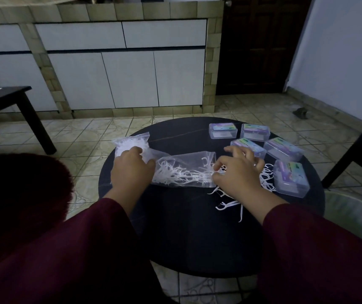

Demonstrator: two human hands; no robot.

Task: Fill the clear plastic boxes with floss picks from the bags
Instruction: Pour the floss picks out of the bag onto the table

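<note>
Two hands work mid-tabletop: left hand (131, 170) grips the limp, slippery bag (186, 170); right hand (237, 172) pinches light floss picks (226, 204) at its mouth.

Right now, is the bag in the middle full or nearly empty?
Partly emptied. The bag lies flat with picks along its bottom, and loose floss picks lie spilled on the table by its mouth.
</note>
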